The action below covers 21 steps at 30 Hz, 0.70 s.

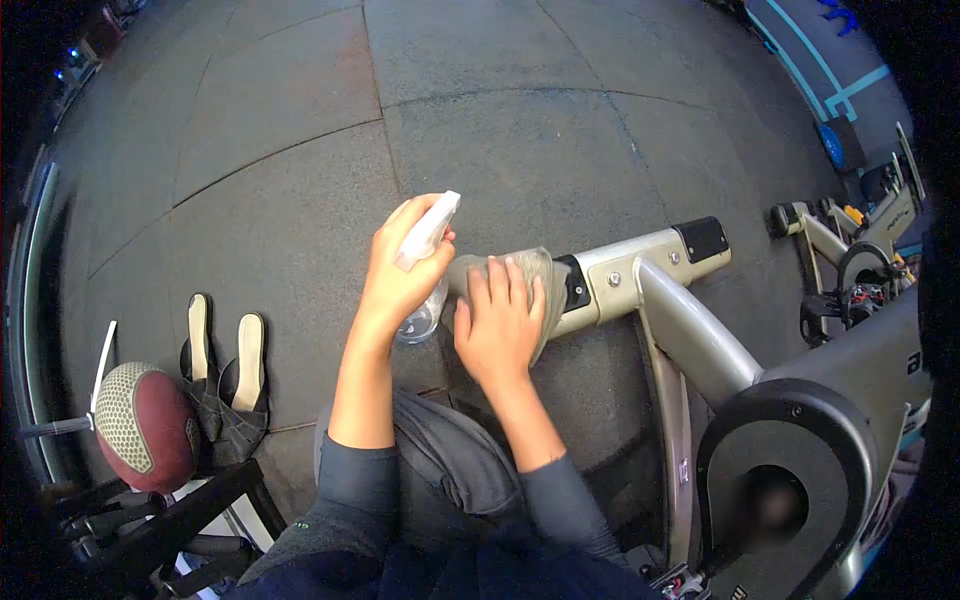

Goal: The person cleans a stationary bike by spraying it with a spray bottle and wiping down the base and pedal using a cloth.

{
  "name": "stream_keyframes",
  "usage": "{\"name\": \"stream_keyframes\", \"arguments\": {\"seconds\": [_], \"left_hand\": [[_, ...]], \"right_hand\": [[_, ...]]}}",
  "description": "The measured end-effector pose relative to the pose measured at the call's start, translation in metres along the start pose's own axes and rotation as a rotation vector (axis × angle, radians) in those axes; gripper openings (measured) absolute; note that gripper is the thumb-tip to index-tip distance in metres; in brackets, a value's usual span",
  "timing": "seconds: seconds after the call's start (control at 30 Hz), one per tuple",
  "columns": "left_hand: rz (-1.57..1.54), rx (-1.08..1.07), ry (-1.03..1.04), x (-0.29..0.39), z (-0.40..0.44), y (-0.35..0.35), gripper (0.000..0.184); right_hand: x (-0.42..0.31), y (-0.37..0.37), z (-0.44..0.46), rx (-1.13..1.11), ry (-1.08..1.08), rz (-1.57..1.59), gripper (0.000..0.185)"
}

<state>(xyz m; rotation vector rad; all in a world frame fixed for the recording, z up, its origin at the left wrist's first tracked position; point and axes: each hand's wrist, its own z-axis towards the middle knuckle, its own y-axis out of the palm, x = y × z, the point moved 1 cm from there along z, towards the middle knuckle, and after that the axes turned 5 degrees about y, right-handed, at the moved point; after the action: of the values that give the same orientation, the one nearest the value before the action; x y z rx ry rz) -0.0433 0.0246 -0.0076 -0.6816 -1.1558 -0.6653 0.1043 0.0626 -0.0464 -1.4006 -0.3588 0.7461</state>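
My left hand (405,265) is closed around a spray bottle with a white trigger head (428,232); its clear lower part (420,322) shows below my palm. My right hand (503,325) lies on a grey-green cloth (540,270), fingers stretched out and slightly apart. The cloth is draped over the near end of a silver metal bar (625,275), covering that end. This bar belongs to the base of an exercise bike (800,440) on my right. Both hands are close together, the bottle just left of the cloth.
A pair of open-backed shoes (225,355) rests on the dark floor tiles (480,130) at left. Nearby are a maroon ball-shaped object with a honeycomb pattern (148,425) and a black frame (190,525). Another bike (865,255) stands at the far right.
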Motion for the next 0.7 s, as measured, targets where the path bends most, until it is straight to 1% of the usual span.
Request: {"name": "stream_keyframes", "arguments": {"seconds": [0.07, 0.2, 0.27, 0.37, 0.43, 0.47, 0.5, 0.57, 0.6, 0.67, 0.7], "left_hand": [[-0.008, 0.003, -0.011, 0.002, -0.001, 0.002, 0.041], [0.002, 0.013, 0.006, 0.003, -0.003, 0.002, 0.040], [0.026, 0.003, 0.061, -0.003, -0.003, 0.001, 0.038], [0.041, 0.001, 0.029, 0.004, -0.003, 0.002, 0.038], [0.040, 0.013, 0.023, 0.007, -0.002, 0.006, 0.038], [0.040, 0.031, 0.020, 0.007, -0.002, 0.006, 0.037], [0.044, 0.029, 0.019, 0.005, -0.002, 0.006, 0.037], [-0.015, 0.029, 0.039, 0.000, -0.002, 0.006, 0.038], [-0.014, 0.026, 0.039, 0.000, -0.002, 0.006, 0.038], [-0.020, 0.030, 0.038, 0.002, -0.001, 0.006, 0.038], [-0.018, 0.031, 0.036, 0.001, 0.000, 0.006, 0.038]], "right_hand": [[0.000, -0.001, -0.031, 0.121, -0.014, 0.043, 0.050], [0.020, 0.015, -0.079, 0.137, -0.086, -0.017, 0.052], [0.025, 0.018, -0.078, 0.145, -0.111, 0.000, 0.052], [0.023, 0.008, -0.056, 0.161, -0.148, -0.006, 0.051], [0.019, 0.003, -0.030, 0.128, -0.159, 0.058, 0.051], [0.017, 0.004, -0.016, 0.180, -0.177, 0.076, 0.043], [0.014, 0.001, -0.001, 0.180, -0.175, 0.081, 0.043], [0.008, -0.009, 0.029, -0.172, -0.068, 0.070, 0.041], [0.006, -0.012, 0.045, -0.172, -0.065, 0.072, 0.041], [0.003, -0.009, 0.074, -0.558, 0.030, -0.064, 0.043], [0.002, -0.005, 0.083, -0.560, 0.029, -0.063, 0.043]]}}
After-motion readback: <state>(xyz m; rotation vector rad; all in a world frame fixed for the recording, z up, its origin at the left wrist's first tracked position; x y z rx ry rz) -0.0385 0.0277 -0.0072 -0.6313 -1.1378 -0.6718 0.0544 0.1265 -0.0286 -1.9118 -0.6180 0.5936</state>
